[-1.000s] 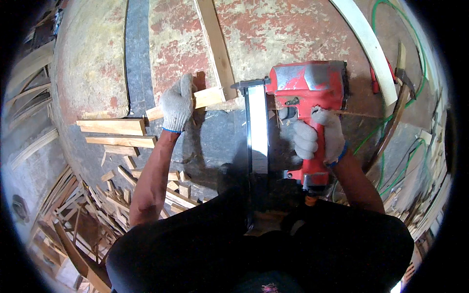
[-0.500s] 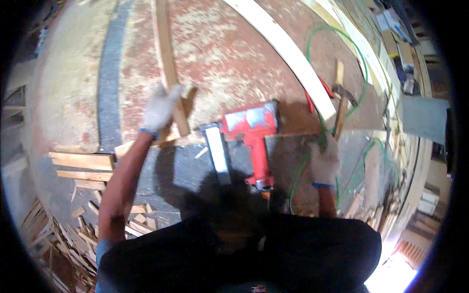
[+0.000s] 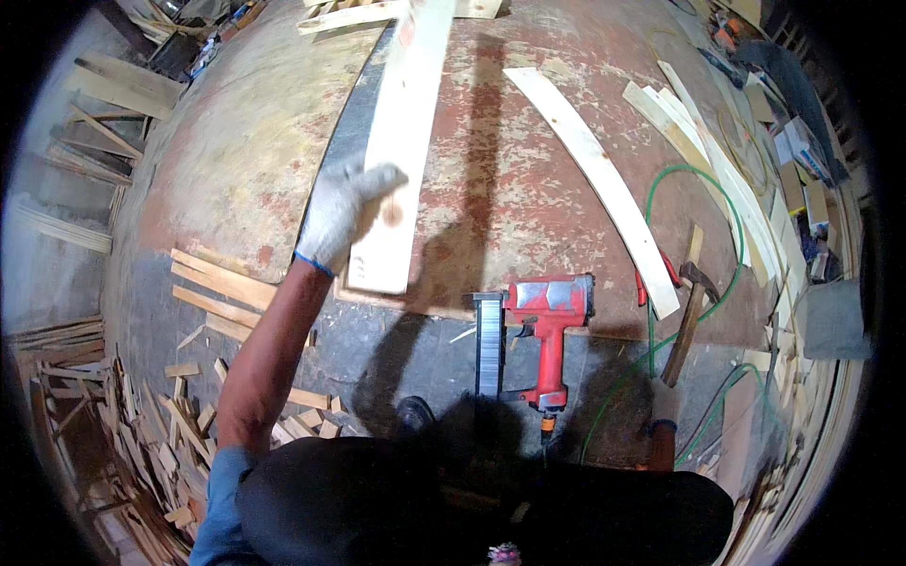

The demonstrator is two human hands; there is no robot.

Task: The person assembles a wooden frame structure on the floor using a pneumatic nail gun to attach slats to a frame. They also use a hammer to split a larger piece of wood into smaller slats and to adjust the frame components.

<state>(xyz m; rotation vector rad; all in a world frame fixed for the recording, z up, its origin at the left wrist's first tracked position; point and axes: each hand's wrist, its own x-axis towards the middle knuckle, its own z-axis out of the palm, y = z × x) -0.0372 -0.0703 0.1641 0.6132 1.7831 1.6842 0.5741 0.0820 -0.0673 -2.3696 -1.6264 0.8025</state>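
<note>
My left hand [image 3: 344,212], in a pale glove with a blue cuff, grips a long light wooden plank [image 3: 401,141] by its left edge near the close end, thumb over the broad face. The plank stretches away from me, casting a long shadow to its right. A red nail gun [image 3: 552,340] with a silver-topped head and dark magazine lies right of the plank's close end. My right hand [image 3: 663,404] is low at the right in shadow, close to the handle end of a hammer [image 3: 681,330]; its fingers cannot be made out.
A second pale plank [image 3: 599,179] lies on the worn red floor [image 3: 453,226]. A green hose [image 3: 743,226] loops around the hammer, beside red-handled pliers [image 3: 641,288]. More boards [image 3: 722,179] lie at the right. Short strips [image 3: 222,283] and offcuts [image 3: 193,415] are at the left.
The plank in my left hand has turned from its narrow edge to its broad face. The view has shifted, so the nail gun and hammer appear lower and farther right.
</note>
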